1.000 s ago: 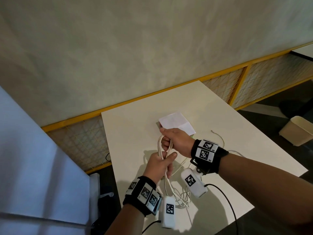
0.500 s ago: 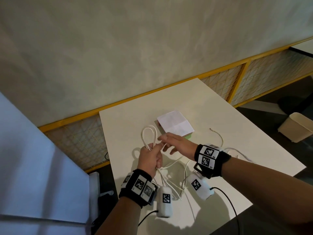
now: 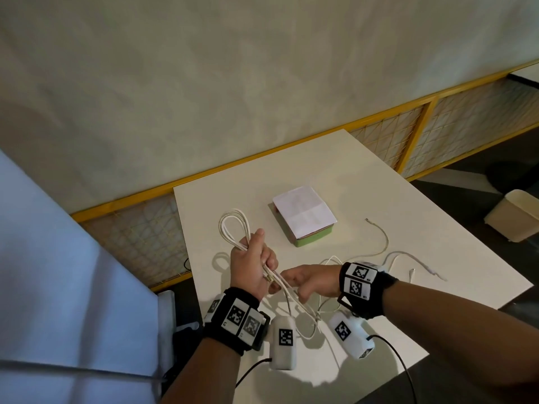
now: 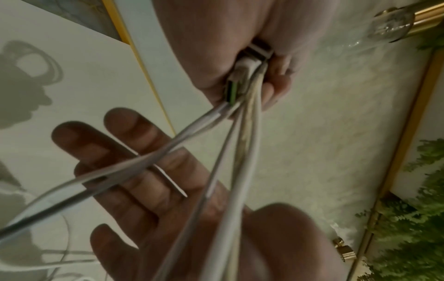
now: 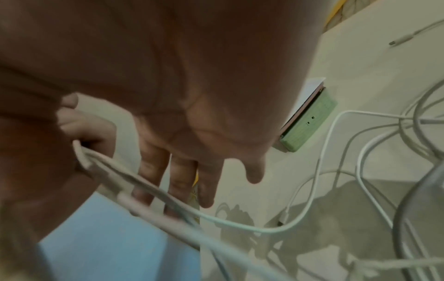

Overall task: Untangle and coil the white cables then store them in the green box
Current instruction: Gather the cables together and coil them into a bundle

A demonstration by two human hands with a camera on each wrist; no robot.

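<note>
Here the white cable bundle (image 3: 233, 228) is held above the near left part of the white table (image 3: 364, 182), with its loops standing out over the top of the left hand (image 3: 250, 265). This hand has its fingers curled around the strands, and in the left wrist view a white plug (image 4: 247, 64) sits in the grip too. The loose strands run down from the fist, across the fingers (image 4: 134, 157) of the right hand (image 3: 313, 279). The right hand is open, its fingers straight and a little spread under the strands, and it closes on nothing. More loose white cables (image 3: 379, 246) lie on the table to the right of both hands. The green box (image 3: 312, 240) stands on the table beyond the hands, well apart from the bundle, with a white sheet of paper (image 3: 304, 209) lying on top of it.
</note>
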